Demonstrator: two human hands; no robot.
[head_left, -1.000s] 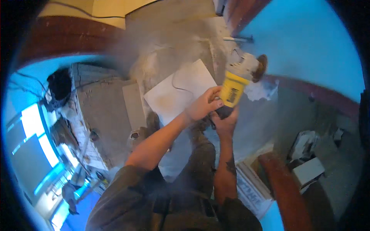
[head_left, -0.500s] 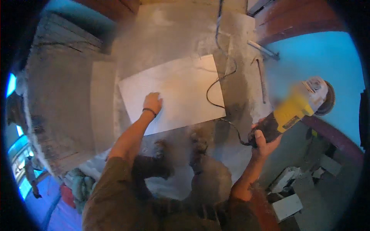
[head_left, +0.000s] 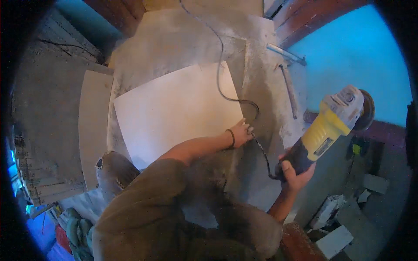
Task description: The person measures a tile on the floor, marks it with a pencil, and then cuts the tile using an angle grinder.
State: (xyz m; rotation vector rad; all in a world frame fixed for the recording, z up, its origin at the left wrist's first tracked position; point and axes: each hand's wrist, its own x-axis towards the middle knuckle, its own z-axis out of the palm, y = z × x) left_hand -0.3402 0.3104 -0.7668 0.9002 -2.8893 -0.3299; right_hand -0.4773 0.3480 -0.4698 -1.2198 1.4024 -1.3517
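My right hand (head_left: 298, 177) grips the black rear body of a yellow angle grinder (head_left: 325, 130), raised on the right with its disc at the upper end. From the grinder's back end runs a black power cord (head_left: 264, 153). Closed around that cord is my left hand (head_left: 241, 134), with a dark band on its wrist, by the right corner of a large white tile (head_left: 174, 104). The tile lies flat and askew on the dusty floor, its near edge partly covered by my left forearm.
A hammer-like tool (head_left: 288, 89) and a pale bar (head_left: 285, 54) lie right of the tile. Stacked large tiles (head_left: 48, 113) stand at the left. Broken pieces (head_left: 334, 241) litter the lower right, below a blue wall (head_left: 357, 61). The cord winds across the tile's far right corner.
My left hand has moved right, from the middle of the tile to the cord, and has closed on it. The cord has shifted. The grinder stays in my right hand, and the dust haze looks thinner.
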